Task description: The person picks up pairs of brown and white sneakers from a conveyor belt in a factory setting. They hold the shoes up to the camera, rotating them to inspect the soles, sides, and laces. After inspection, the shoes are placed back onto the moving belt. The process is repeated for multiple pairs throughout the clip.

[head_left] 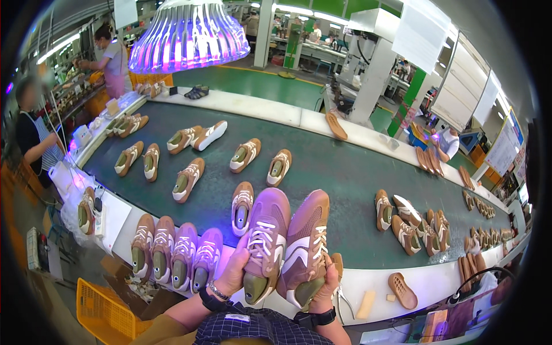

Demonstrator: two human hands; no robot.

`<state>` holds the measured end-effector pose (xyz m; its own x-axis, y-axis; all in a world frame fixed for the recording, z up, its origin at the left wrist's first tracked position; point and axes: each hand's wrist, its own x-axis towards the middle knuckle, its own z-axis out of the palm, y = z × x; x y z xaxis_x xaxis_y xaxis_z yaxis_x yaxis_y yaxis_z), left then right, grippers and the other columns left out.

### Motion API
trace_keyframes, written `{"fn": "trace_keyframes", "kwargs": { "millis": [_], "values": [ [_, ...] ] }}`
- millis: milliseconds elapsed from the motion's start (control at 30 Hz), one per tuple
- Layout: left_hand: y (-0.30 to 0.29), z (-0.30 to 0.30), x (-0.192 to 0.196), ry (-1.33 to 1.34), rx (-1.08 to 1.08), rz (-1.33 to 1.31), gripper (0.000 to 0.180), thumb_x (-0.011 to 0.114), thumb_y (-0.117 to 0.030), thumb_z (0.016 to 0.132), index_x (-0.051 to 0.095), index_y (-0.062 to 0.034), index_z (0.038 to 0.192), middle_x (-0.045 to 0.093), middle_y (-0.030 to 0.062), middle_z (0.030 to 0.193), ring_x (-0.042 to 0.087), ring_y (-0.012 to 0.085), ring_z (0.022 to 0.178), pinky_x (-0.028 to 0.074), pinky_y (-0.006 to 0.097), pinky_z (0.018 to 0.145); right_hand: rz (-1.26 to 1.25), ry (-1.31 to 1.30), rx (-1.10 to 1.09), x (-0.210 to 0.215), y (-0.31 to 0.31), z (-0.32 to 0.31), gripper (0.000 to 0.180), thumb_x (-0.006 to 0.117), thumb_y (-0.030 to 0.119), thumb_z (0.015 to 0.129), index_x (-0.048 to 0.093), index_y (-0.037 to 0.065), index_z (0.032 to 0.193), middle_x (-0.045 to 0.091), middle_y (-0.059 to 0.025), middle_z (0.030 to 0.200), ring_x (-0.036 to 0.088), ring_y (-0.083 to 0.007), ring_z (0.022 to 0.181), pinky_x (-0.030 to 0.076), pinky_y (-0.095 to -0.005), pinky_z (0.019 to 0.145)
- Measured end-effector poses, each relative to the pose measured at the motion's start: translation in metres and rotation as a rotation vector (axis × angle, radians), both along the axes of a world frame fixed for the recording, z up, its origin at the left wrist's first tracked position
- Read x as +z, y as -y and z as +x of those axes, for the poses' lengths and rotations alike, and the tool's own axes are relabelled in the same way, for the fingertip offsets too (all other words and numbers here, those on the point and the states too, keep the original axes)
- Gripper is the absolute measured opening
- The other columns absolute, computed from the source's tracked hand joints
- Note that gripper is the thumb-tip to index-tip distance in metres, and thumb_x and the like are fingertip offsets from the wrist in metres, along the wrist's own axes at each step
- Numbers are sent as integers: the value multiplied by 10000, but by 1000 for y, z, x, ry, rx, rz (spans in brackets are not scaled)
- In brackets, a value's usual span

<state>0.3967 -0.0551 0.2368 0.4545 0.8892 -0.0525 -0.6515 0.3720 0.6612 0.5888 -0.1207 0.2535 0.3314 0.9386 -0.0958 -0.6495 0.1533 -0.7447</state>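
While gripped at conveyor edge (368,282): left hand (234,270), right hand (323,283), two shoes (287,241).

Shoe factory: conveyor belt (345,172) carrying unfinished sneakers (190,178), workstations behind.

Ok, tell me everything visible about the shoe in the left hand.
The shoe is a tan sneaker with white laces and white side stripes, tinted purple by the lamp. A green form fills its heel opening. It points away, toe over the belt, gripped at the heel by the left hand, side pressed against the second shoe.
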Motion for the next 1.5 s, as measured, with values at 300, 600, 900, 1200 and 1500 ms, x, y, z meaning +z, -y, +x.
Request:
{"fn": "trace_keyframes", "kwargs": {
  "millis": [300, 600, 900, 1200, 1500],
  "values": [
    [8, 4, -26, -194, 121, 44, 794, 645, -247, 784, 186, 0, 1383, 425, 101, 1245, 438, 163, 1135, 374, 299, 960, -38, 42, 38, -30, 5, -8, 813, 682, 482, 713, 405, -47, 1265, 536, -146, 1169, 557, -222, 1034, 451, -335, 901],
    [4, 3, -35, -225, 148, 49, 674, 620, -178, 780, 293, 34, 1329, 517, 86, 1170, 522, 160, 1043, 416, 298, 909, -49, 110, 66, -24, -2, 1, 863, 710, 459, 664, 380, -57, 1272, 542, -161, 1149, 562, -232, 1035, 463, -356, 898],
    [-5, 2, -61, -53, 4, -104, 499, 563, -153, 851, 401, 6, 1295, 514, 95, 1241, 491, 191, 1137, 383, 339, 975, -77, 251, 48, -28, 7, 6, 785, 688, 355, 680, 370, -52, 1272, 522, -150, 1163, 536, -220, 1051, 426, -327, 918],
    [-30, -1, -21, 162, -116, 13, 747, 639, -250, 839, 199, -80, 1418, 399, 92, 1352, 428, 237, 1223, 346, 394, 1032, 21, 338, 108, 11, -3, 13, 903, 760, 386, 618, 342, -61, 1282, 502, -140, 1185, 505, -218, 1109, 374, -323, 974],
    [-13, -11, -18, 44, -204, -34, 581, 561, -396, 864, 440, 36, 1233, 600, 139, 1075, 615, 227, 938, 513, 366, 806, -12, 276, 277, 8, 23, 15, 1054, 872, 324, 511, 287, -36, 1312, 455, -137, 1238, 486, -231, 1133, 371, -363, 989]
  ]
}}
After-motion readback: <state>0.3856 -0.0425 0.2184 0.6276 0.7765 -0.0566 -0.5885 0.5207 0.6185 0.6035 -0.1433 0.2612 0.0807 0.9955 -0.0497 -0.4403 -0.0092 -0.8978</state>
